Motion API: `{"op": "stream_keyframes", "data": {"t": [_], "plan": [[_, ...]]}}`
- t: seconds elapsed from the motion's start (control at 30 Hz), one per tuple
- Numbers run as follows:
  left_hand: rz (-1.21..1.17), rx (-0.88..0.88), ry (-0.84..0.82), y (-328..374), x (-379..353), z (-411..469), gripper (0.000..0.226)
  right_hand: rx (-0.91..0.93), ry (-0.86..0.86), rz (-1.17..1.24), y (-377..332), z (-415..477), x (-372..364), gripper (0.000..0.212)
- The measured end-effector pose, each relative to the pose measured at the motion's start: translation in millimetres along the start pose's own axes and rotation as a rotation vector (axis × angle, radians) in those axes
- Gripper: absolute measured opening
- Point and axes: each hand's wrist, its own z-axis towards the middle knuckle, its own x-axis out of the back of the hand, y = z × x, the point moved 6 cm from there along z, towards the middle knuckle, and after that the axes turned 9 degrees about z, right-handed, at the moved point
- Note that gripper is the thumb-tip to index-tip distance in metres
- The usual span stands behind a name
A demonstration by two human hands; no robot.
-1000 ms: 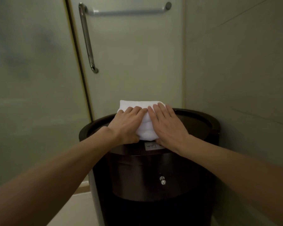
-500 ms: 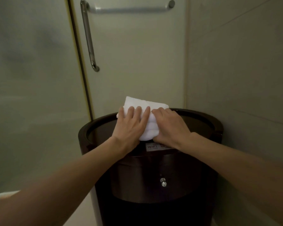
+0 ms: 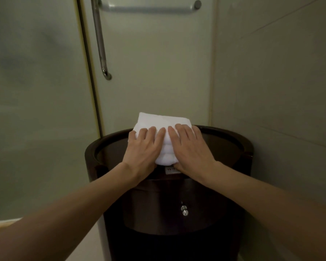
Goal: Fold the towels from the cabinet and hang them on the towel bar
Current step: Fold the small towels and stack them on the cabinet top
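On top of the dark round cabinet [image 3: 233, 137], towards its near edge, lies a folded white towel [image 3: 164, 119], several layers thick, its rounded folds facing the person and its far edge reaching past the cabinet's back rim; both bare hands rest on it side by side; the left hand [image 3: 143, 147] lies palm down over the towel's left half, fingers straight and slightly spread, pressing flat and gripping nothing; the right hand [image 3: 190, 147] lies the same way over the right half, fingers stretched out along the top; its thumb sits low at the towel's near end, and whether it tucks beneath the cloth cannot be told; a strip of towel shows between the two hands; just below the near folds a small pale label [image 3: 169, 170] shows on the cabinet, partly covered by the right hand; lower on the cabinet's curved front sits a small shiny knob [image 3: 184, 211]; behind the cabinet stands a frosted glass door [image 3: 154, 72]; across its top runs the horizontal towel bar [image 3: 149, 9], bare, well above the towel; a long vertical handle [image 3: 100, 40] hangs down from the bar's left end; to the right a pale wall [image 3: 271, 72] meets the door in the corner where the cabinet stands.
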Motion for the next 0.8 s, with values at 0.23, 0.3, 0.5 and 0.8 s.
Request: {"op": "stream_keyframes", "data": {"t": [0.23,0.3,0.5,0.8], "plan": [[-0.028,-0.01,0.031,-0.9,2.0,-6.5,0.08,-0.013,0.018,0.078,0.3,-3.3,-1.0,0.077],[-0.028,-0.015,0.033,-1.3,1.4,-6.5,0.081,-0.025,0.044,0.101,1.7,-3.9,-0.3,0.077],[-0.071,-0.043,0.044,-4.7,2.8,-3.3,0.08,-0.02,0.041,0.134,0.0,0.3,4.0,0.073],[-0.135,-0.073,-0.097,-31.3,11.3,24.4,0.08,0.0,-0.124,0.112,5.5,35.7,31.4,0.074]]}}
